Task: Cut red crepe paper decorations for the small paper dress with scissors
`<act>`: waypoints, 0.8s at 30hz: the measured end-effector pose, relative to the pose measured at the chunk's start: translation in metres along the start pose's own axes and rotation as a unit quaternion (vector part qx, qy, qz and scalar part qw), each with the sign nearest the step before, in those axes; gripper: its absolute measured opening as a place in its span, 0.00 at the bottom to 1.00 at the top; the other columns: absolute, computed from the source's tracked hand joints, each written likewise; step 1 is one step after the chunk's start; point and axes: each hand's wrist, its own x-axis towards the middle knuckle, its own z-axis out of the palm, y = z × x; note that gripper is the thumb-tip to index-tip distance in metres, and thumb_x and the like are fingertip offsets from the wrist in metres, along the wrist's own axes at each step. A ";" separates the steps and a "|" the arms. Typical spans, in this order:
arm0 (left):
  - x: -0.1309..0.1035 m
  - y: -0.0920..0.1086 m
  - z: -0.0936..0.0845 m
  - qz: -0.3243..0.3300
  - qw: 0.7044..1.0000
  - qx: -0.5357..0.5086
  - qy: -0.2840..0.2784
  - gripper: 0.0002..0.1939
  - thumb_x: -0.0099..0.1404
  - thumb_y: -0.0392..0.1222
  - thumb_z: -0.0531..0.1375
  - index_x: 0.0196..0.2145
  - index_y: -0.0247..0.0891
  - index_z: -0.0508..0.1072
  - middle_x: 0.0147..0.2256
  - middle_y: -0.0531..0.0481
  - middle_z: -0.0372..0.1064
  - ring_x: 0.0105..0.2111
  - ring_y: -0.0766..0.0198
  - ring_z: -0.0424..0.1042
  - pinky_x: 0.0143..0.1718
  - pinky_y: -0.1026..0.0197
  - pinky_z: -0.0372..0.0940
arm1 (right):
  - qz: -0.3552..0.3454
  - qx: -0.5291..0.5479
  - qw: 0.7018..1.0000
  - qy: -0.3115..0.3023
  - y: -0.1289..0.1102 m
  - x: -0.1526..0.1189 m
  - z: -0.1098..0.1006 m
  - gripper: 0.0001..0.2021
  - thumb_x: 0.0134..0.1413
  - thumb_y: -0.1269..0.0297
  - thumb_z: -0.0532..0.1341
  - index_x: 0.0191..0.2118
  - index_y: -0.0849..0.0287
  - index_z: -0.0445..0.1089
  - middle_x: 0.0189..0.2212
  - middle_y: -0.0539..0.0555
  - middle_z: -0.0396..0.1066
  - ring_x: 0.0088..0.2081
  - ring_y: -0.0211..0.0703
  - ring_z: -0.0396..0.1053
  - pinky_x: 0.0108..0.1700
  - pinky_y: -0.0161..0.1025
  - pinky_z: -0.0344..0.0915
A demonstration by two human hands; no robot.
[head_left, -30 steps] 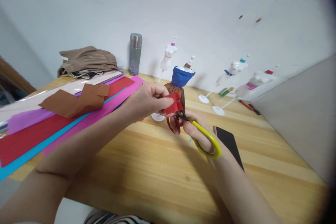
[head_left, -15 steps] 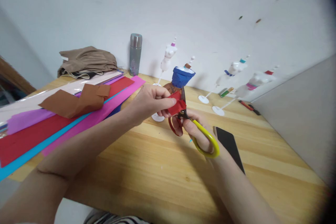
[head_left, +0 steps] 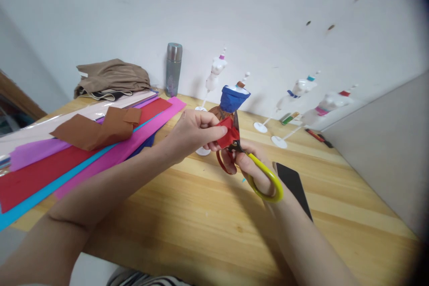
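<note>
My left hand [head_left: 196,134] and the red cloth [head_left: 228,132] have edged toward 3 o'clock. That hand pinches the cloth; my right hand [head_left: 252,169], at the cloth's 5 o'clock, grips the scissors [head_left: 236,144].

Bare left hand [head_left: 196,133], bare right hand [head_left: 254,170], bare forearms [head_left: 114,183], dark-and-white striped clothing [head_left: 154,279] below

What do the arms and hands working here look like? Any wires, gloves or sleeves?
They are a person's, with no cables or machine parts in view. The left hand and right hand wear no gloves; no ring shows, though some fingers are hidden. The left forearm and right forearm are bare and tapering, with no sleeve, watch or bracelet visible.
</note>
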 end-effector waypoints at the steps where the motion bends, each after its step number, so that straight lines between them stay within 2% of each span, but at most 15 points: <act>1: 0.000 0.001 0.000 0.000 1.000 0.002 0.000 0.14 0.61 0.33 0.62 0.18 0.34 0.71 0.18 0.51 0.71 0.19 0.73 0.68 0.22 0.70 0.61 | -0.003 0.005 1.000 -0.002 0.000 0.000 0.000 0.23 0.63 0.38 0.63 0.39 0.57 0.73 0.23 0.46 0.60 0.23 0.37 0.55 0.27 0.39 0.50; 5: -0.001 0.003 0.000 0.016 1.000 0.024 0.005 0.15 0.60 0.33 0.61 0.17 0.35 0.69 0.17 0.52 0.70 0.18 0.73 0.66 0.21 0.70 0.58 | -0.008 0.016 1.000 -0.008 0.000 0.000 -0.001 0.22 0.63 0.39 0.63 0.40 0.56 0.74 0.25 0.47 0.61 0.24 0.37 0.56 0.27 0.38 0.51; 10: 0.000 0.001 -0.004 0.097 0.991 0.089 0.014 0.13 0.57 0.33 0.61 0.17 0.35 0.68 0.17 0.53 0.68 0.18 0.73 0.64 0.18 0.70 0.52 | 0.002 0.005 1.000 -0.005 -0.001 -0.002 -0.003 0.25 0.61 0.36 0.64 0.40 0.57 0.75 0.25 0.47 0.61 0.24 0.38 0.57 0.28 0.39 0.52; 12: 0.000 0.000 -0.005 0.109 0.990 0.091 0.010 0.12 0.57 0.33 0.61 0.17 0.35 0.68 0.17 0.53 0.69 0.18 0.72 0.65 0.18 0.70 0.51 | -0.006 -0.005 1.000 0.000 -0.001 -0.002 -0.004 0.25 0.62 0.37 0.64 0.41 0.57 0.76 0.24 0.47 0.60 0.25 0.38 0.58 0.29 0.39 0.53; 19: -0.001 0.004 -0.002 0.024 0.999 0.029 -0.012 0.13 0.59 0.33 0.61 0.17 0.35 0.68 0.17 0.52 0.69 0.18 0.73 0.66 0.20 0.71 0.58 | -0.023 -0.031 0.999 -0.006 -0.004 0.000 -0.004 0.24 0.63 0.37 0.63 0.39 0.57 0.73 0.25 0.48 0.63 0.25 0.39 0.58 0.30 0.41 0.52; 24: -0.002 0.003 0.003 -0.002 1.000 0.009 -0.007 0.16 0.62 0.32 0.61 0.18 0.34 0.69 0.15 0.54 0.67 0.17 0.75 0.65 0.21 0.72 0.59 | -0.022 -0.019 1.000 -0.001 -0.003 -0.001 -0.002 0.23 0.63 0.38 0.63 0.38 0.57 0.74 0.23 0.47 0.60 0.25 0.39 0.55 0.30 0.41 0.51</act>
